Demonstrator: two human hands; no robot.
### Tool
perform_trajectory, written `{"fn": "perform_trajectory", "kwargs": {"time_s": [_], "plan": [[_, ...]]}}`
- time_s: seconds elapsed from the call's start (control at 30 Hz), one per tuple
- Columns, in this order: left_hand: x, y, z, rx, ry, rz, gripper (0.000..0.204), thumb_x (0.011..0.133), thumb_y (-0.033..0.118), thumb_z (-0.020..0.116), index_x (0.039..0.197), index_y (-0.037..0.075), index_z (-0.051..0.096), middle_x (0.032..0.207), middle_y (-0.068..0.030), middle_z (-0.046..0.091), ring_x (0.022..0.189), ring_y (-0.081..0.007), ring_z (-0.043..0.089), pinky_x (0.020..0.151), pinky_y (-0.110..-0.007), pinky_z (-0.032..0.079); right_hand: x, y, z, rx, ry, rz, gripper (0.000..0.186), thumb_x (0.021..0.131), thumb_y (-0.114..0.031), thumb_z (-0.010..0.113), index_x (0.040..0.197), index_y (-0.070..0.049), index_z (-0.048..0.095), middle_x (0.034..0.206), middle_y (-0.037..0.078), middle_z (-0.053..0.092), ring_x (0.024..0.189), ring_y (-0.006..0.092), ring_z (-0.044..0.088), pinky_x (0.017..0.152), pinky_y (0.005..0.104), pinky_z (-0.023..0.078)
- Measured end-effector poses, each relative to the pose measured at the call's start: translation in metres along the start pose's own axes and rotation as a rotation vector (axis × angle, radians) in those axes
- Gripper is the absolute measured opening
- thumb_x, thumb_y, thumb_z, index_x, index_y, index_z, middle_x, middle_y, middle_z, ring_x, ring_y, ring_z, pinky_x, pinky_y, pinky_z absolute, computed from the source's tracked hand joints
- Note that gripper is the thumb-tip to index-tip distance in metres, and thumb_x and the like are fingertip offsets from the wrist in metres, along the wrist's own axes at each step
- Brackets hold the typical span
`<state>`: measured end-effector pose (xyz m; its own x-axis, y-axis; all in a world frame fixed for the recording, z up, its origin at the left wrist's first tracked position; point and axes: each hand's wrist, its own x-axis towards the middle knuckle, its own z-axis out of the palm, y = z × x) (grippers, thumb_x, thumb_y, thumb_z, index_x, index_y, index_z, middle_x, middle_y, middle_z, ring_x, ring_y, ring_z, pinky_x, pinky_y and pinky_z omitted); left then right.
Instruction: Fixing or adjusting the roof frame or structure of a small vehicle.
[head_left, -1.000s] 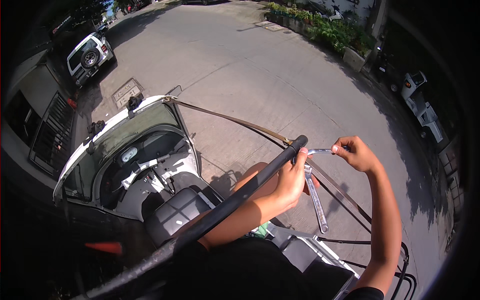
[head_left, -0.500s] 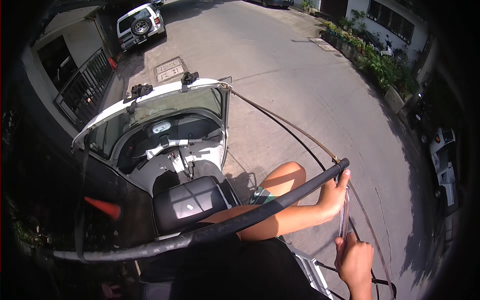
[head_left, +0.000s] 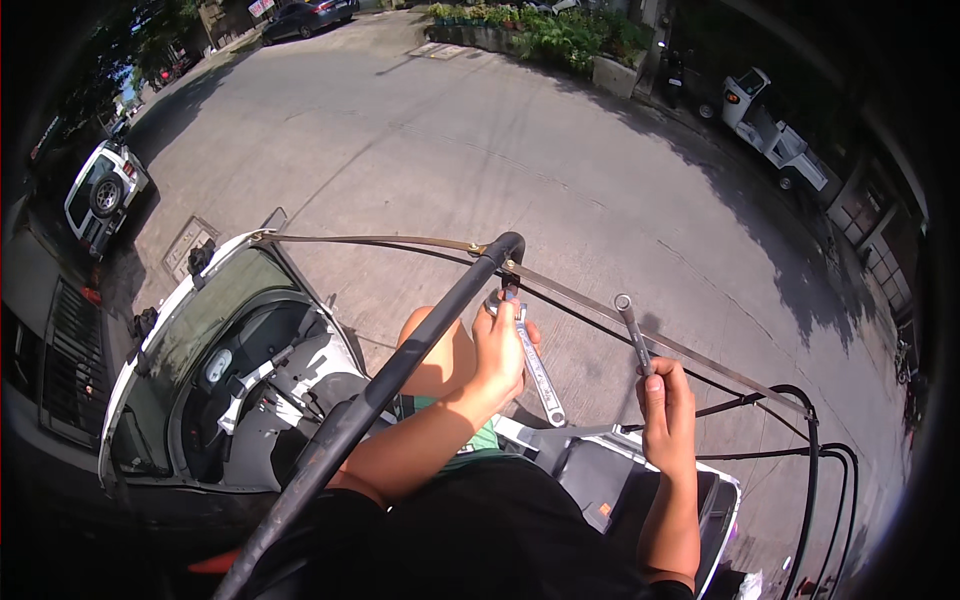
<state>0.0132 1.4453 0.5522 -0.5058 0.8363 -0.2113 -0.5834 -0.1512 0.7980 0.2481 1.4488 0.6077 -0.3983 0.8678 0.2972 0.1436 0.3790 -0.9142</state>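
My left hand point(head_left: 502, 350) is closed around the head end of an adjustable wrench point(head_left: 541, 378), just below the bent corner of a black tube frame point(head_left: 430, 345). The wrench handle slants down past my fingers; whether its jaws touch the bolt there is hidden. A flat strap point(head_left: 590, 291) runs along the frame and is fastened near that corner by small bolts. Out to the right, my right hand point(head_left: 668, 415) grips a slim ring-end wrench point(head_left: 632, 330), its round end pointing up and apart from the frame.
Below me is a small open vehicle with a white-rimmed windshield point(head_left: 250, 290) and a dark seat point(head_left: 600, 475). Black curved tubes point(head_left: 812, 450) stand at its right rear. On the road are a white car point(head_left: 105, 190) and a white three-wheeler point(head_left: 770, 135); plants point(head_left: 570, 40) line the far side.
The view has swung to the right. My right hand has moved away from the left one and now holds up a ring-end wrench. My left hand stays near the tube's end.
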Motion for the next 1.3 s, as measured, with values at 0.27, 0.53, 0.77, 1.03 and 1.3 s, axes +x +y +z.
{"fn": "perform_trajectory", "kwargs": {"time_s": [0.27, 0.53, 0.77, 1.03, 1.3], "plan": [[-0.039, -0.095, -0.003, 0.324, -0.252, -0.479, 0.023, 0.103, 0.025, 0.048, 0.123, 0.013, 0.047, 0.068, -0.0047, 0.055, 0.055, -0.0151, 0.053, 0.047, -0.030, 0.044, -0.089, 0.036, -0.044, 0.226, 0.430, 0.190, 0.018, 0.104, -0.018, 0.053, 0.108, -0.001, 0.051, 0.076, -0.003, 0.048, 0.066, 0.0039, 0.039, 0.058, 0.0210, 0.033], [-0.099, -0.170, 0.149, 0.620, -1.065, -0.702, 0.041, 0.102, 0.027, 0.049, 0.139, 0.012, 0.040, 0.080, -0.0017, 0.051, 0.066, -0.0093, 0.050, 0.048, -0.026, 0.043, -0.195, -0.017, -0.129, -0.233, 1.034, -0.045, 0.018, 0.104, -0.019, 0.053, 0.107, -0.001, 0.052, 0.077, 0.000, 0.049, 0.059, 0.0046, 0.040, 0.053, 0.0210, 0.031], [-0.133, -0.203, 0.291, 0.422, -1.128, -0.881, 0.013, 0.100, 0.026, 0.048, 0.103, 0.015, 0.040, 0.075, -0.0020, 0.047, 0.058, -0.0117, 0.045, 0.049, -0.030, 0.041, -0.258, -0.103, -0.176, -1.181, 1.226, 0.278, 0.014, 0.102, -0.011, 0.055, 0.100, 0.002, 0.060, 0.075, 0.003, 0.055, 0.061, 0.0076, 0.046, 0.056, 0.0220, 0.036], [-0.143, -0.223, 0.320, 0.225, -1.126, -0.959, 0.010, 0.100, 0.018, 0.042, 0.094, 0.011, 0.038, 0.077, -0.0019, 0.046, 0.057, -0.0089, 0.038, 0.047, -0.025, 0.033, -0.259, -0.118, -0.186, -1.059, 1.264, 0.472, 0.016, 0.103, -0.011, 0.054, 0.100, 0.003, 0.060, 0.069, 0.001, 0.049, 0.061, 0.0055, 0.038, 0.054, 0.0219, 0.029], [-0.153, -0.237, 0.331, 0.026, -0.993, -1.089, 0.019, 0.099, 0.021, 0.039, 0.085, 0.009, 0.039, 0.074, 0.0001, 0.043, 0.055, -0.0077, 0.037, 0.046, -0.024, 0.035, -0.257, -0.119, -0.194, -0.977, 1.205, 0.419, 0.012, 0.100, -0.007, 0.057, 0.099, 0.004, 0.060, 0.073, 0.009, 0.060, 0.061, 0.0123, 0.054, 0.058, 0.0252, 0.042]]}}
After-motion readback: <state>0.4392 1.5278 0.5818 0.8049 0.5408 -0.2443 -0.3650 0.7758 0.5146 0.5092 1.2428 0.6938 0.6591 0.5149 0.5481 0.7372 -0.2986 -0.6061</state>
